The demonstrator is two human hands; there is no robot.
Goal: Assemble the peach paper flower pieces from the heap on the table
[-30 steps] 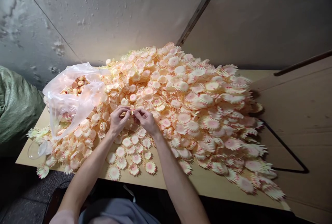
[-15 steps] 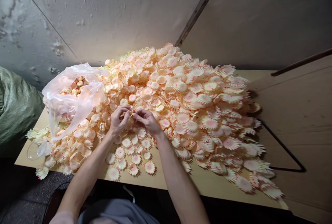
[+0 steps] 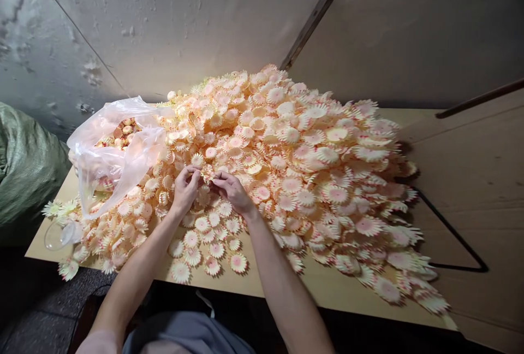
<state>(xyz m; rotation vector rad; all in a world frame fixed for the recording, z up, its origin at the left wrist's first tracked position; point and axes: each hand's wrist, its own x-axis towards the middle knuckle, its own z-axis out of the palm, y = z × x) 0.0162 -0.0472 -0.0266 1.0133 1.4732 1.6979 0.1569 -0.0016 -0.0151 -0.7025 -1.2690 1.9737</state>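
My left hand [image 3: 186, 187] and my right hand [image 3: 232, 191] meet above the front of a large heap of artificial flower heads [image 3: 286, 141], cream with pink centres and pink-tipped petals. A small artificial flower [image 3: 207, 173] is pinched between the fingertips of both hands. Its details are too small to make out. Below my wrists, several loose flower heads [image 3: 213, 249] lie face up, spread on the table [image 3: 254, 284].
A translucent plastic bag [image 3: 118, 171] holding small red and cream pieces stands left of the heap. A clear round dish [image 3: 58, 235] lies near the table's left edge. A green sack [image 3: 28, 173] is at far left, cardboard [image 3: 483, 179] at right.
The view has shifted slightly. My left fingers have closed together at the small flower, and more of it shows between the hands, which stay in about the same place.
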